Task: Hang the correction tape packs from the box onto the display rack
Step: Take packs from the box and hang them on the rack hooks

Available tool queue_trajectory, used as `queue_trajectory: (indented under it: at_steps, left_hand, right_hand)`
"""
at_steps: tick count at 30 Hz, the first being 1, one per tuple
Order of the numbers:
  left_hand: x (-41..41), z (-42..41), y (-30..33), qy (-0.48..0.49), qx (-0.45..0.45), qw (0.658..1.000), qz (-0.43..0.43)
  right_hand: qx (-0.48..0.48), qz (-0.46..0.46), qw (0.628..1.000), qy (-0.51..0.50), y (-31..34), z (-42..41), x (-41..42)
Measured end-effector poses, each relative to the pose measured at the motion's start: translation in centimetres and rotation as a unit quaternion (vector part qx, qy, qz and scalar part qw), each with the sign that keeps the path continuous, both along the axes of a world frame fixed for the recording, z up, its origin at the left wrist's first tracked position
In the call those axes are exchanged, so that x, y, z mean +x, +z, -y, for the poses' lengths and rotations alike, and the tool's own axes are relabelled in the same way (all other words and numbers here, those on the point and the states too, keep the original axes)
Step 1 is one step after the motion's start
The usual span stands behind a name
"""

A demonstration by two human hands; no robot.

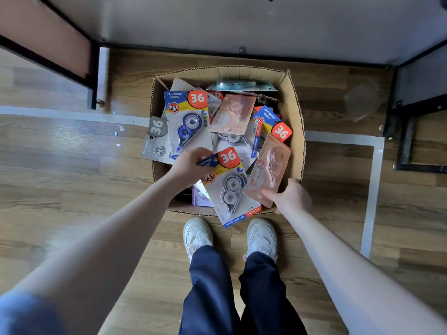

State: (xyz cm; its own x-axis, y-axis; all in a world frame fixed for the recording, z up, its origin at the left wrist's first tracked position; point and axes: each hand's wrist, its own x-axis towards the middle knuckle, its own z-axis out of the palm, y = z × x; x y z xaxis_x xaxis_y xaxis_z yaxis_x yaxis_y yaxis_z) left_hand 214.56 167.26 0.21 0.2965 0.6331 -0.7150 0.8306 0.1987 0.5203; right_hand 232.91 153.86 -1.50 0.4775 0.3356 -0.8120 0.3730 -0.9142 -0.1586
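Over the cardboard box [294, 110] on the wooden floor [72, 180], I see my left hand [191, 165] pinching the top corner of a blue-and-yellow correction tape pack [229, 187] that leans out over the box's near wall. At the box's near right corner, my right hand [291, 197] grips the lower end of a pink pack [271, 168]. More packs lie jumbled inside the box. Just short of the box stand my white shoes [261, 235].
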Motion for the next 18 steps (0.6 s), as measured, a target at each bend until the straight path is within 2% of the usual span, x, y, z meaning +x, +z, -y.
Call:
queue_trajectory:
  at_steps: [5,9,12,18]
  left_hand:
    - [-1.0,-1.0,0.7,0.037,-0.040,0.998,-0.008]
    - [-0.9,-1.4,0.7,0.051,-0.045,0.998,-0.010]
    - [-0.8,-1.6,0.8,0.062,-0.034,0.997,-0.008]
    - [-1.5,-1.7,0.8,0.062,-0.034,0.997,-0.016]
  right_hand:
    - [-0.012,-0.063,0.986,-0.153,-0.1,-0.9,-0.8]
    - [0.023,-0.046,0.978,-0.203,-0.6,-0.8,-1.8]
    - [0.004,-0.062,0.969,-0.238,-0.4,-0.9,-1.7]
    - [-0.042,-0.214,0.904,-0.368,-1.1,-2.3,-1.2]
